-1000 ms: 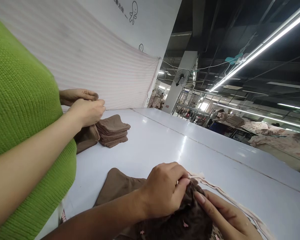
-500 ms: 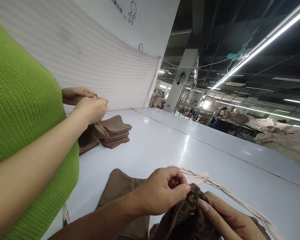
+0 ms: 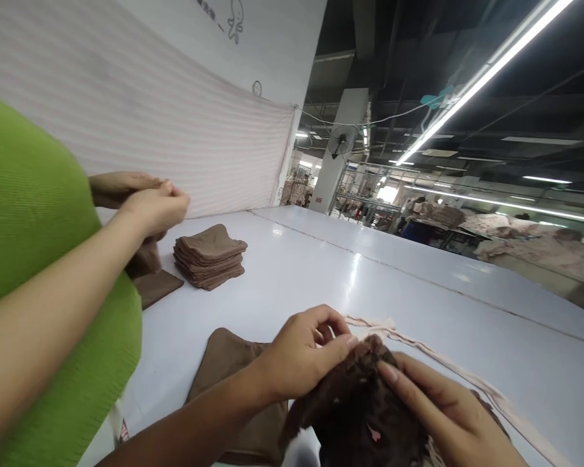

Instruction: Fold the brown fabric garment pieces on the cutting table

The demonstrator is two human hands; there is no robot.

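Note:
Close to me at the bottom, a dark brown patterned piece of fabric hangs bunched between both hands. My left hand pinches its upper edge between thumb and fingers. On the other side, my right hand grips the same edge, thumb lying on top of the cloth. A small pink patch shows on the dark fabric. Beneath my left forearm lies a flat brown fabric piece with rounded corners. A pale pink fabric strip runs across the table just beyond my right hand.
At the left, a co-worker in a green knit top holds brown cloth in both hands. A stack of brown fabric pieces stands by them on the white table. A striped curtain hangs behind; heaped fabric lies at the far right.
My view has shifted slightly. The dark fabric has turned in my hands, now showing more of its face and the pink patch. The co-worker's hands and cloth have moved away from the stack.

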